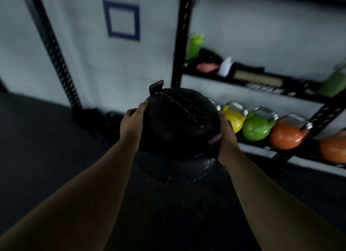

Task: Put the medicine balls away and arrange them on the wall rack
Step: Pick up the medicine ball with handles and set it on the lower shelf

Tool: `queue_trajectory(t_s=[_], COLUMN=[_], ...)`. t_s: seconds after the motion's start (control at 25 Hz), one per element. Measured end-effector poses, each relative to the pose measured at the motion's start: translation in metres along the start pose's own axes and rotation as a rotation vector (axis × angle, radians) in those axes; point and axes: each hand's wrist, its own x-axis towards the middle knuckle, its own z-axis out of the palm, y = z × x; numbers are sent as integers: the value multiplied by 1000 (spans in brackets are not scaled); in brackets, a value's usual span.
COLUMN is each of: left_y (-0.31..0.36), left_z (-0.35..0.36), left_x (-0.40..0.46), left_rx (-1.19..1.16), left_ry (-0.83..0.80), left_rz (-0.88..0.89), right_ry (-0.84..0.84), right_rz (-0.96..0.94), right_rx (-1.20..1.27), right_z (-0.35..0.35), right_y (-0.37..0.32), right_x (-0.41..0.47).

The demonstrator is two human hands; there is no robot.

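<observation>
Both forearms reach forward from the lower corners of the frame and converge on a black ball [177, 119] at the centre. The left hand [133, 123] presses flat against the ball's left side, fingers spread along its curve and the thumb lying on the upper edge. The right hand [227, 138] clasps the ball's right side, palm inward, with the fingers partly hidden behind a dark purple strap [215, 144] at the lower right of the ball. Neither hand closes into a fist; each is open wide and shaped to the ball, which is held between them.

A laced seam [185, 110] runs diagonally across the top of the ball, and a second purple strap [156, 86] stands up at its upper left. Directly below the held ball, a second black ball [187, 168] with pale markings appears to rest on the dark floor [46, 147]; whether the two balls touch cannot be told.

In the right half of the frame stands a black rack [180, 44]. Its lower shelf holds a row of kettlebells: yellow [234, 119], green [256, 127] and orange [288, 134]. The upper shelf carries blurred small items. A blue square outline [121, 20] marks the pale wall [112, 67] in the upper centre.
</observation>
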Motion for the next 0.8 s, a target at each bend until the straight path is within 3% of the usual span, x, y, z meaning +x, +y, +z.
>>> queue_trajectory(t_s=[0.2, 0.32, 0.56, 0.8], left_y=[183, 247, 285, 329], left_z=[138, 205, 300, 381], left_x=[-94, -144, -187, -162], left_rx=[-128, -193, -219, -313], left_ry=[-157, -255, -388, -435], left_rz=[278, 410, 496, 494], right_ry=[5, 81, 173, 166], right_rz=[-348, -500, -632, -737], right_rx=[129, 179, 179, 150], right_z=[-86, -144, -224, -246], right_y=[-235, -329, -400, -455], right_x=[-6, -16, -16, 57])
